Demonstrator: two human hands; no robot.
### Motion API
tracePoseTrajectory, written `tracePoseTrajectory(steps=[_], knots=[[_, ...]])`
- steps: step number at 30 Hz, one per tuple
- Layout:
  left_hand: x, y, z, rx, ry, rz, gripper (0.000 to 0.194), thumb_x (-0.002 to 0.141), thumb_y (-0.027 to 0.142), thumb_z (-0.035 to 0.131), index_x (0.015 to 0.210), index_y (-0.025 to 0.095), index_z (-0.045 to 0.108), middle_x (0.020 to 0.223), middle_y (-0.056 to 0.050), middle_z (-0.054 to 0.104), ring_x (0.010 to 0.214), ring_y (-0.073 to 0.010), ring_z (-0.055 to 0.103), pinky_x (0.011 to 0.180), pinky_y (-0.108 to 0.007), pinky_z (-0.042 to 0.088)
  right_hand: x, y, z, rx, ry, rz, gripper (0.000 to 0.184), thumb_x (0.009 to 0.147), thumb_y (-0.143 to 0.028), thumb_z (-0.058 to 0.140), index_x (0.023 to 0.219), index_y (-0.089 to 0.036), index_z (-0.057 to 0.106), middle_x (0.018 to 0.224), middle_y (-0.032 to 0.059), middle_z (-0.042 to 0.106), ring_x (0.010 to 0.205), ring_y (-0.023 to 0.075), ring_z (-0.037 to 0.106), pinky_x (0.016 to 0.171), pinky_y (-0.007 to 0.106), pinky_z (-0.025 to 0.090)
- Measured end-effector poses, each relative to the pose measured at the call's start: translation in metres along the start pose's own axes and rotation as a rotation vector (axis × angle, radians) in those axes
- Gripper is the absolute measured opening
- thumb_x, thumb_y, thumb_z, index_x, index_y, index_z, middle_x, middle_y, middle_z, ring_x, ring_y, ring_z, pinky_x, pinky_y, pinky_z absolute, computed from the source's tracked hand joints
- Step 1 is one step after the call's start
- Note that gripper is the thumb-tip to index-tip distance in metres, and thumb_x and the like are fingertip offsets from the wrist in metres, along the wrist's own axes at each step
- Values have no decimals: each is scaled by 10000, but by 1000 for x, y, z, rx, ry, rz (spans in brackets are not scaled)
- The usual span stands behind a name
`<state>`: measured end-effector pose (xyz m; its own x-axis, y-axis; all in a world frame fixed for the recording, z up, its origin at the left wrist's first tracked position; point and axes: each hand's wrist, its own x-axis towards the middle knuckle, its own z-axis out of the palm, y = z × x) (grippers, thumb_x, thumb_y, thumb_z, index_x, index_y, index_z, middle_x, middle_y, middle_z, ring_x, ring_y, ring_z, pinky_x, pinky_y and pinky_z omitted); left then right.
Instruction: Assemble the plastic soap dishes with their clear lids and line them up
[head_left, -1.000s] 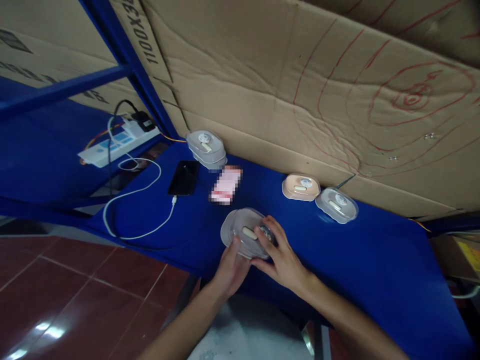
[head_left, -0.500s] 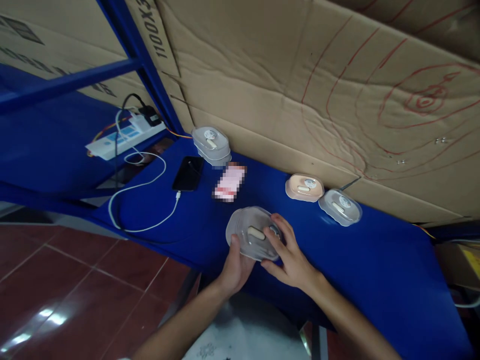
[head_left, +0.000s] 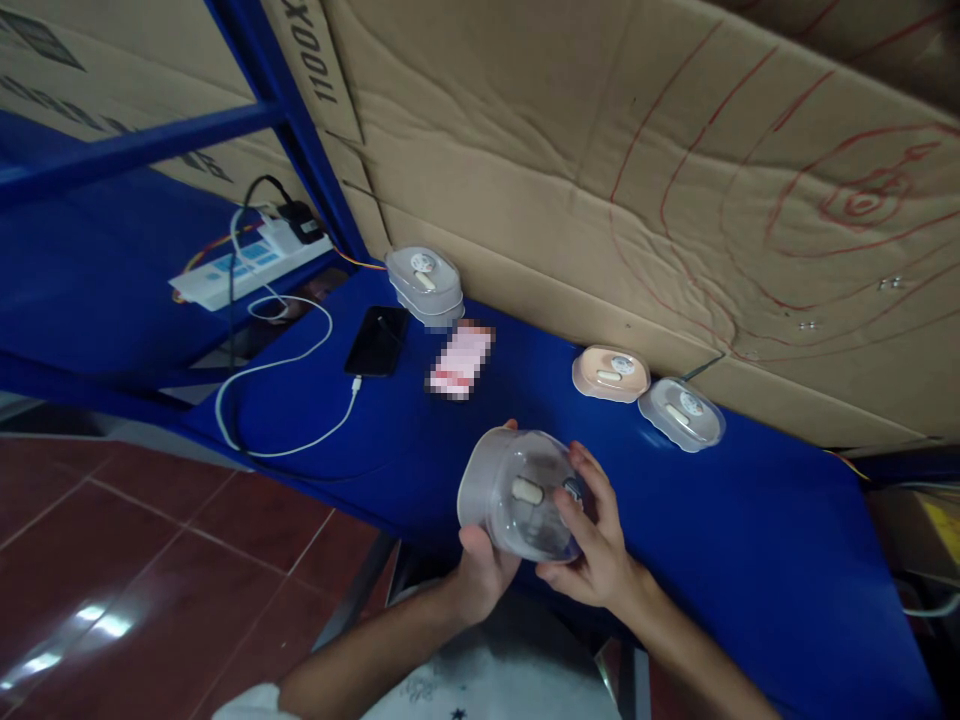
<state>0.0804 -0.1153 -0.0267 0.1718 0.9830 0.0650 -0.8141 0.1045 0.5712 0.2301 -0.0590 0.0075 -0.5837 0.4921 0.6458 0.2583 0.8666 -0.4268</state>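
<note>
Above the near edge of the table I hold a rounded plastic box (head_left: 517,520) with a clear lid and a greyish base. A cream oblong piece and a round sticker, partly covered by a finger, show on its lid. My left hand (head_left: 487,575) is wrapped round its lower left side, with a fingertip visible at the far edge. My right hand (head_left: 600,550) grips the lid's right end, fingers on top and thumb at the near side. The box is tilted, so its base side shows on the left.
At the back stand grey boxes (head_left: 426,285), apparently stacked, a peach box (head_left: 610,375) and another grey box (head_left: 682,413). A dark phone (head_left: 376,342) on a white cable (head_left: 277,458) lies left, beside a pixelated pink screen (head_left: 461,360). A power strip (head_left: 255,268) sits beyond the blue frame (head_left: 319,170).
Both hands have brought the box slightly nearer to me and to the right. It has tilted, showing more of its left side. The boxes at the back have stayed put.
</note>
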Motion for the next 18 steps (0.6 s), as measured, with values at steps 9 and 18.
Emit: tracePoseTrajectory(steps=[9,18], knots=[[17,18,9,-8,247,9,956,718,854,710,1448,244,627,1485,-123,641,1524,-406,408,1238,-539,389,1,9,3,0,-11,92,878,916,-470,739,1655,-408,268,1681,83,247,1526,443,349,1176,668,442],[21,49,-6,21,621,-160,482,933,426,728,1390,291,661,1587,-81,543,1503,-306,464,1283,-503,316,42,91,25,-172,-248,179,577,1002,-422,651,1529,-249,495,1533,158,493,1494,346,416,1209,576,416]])
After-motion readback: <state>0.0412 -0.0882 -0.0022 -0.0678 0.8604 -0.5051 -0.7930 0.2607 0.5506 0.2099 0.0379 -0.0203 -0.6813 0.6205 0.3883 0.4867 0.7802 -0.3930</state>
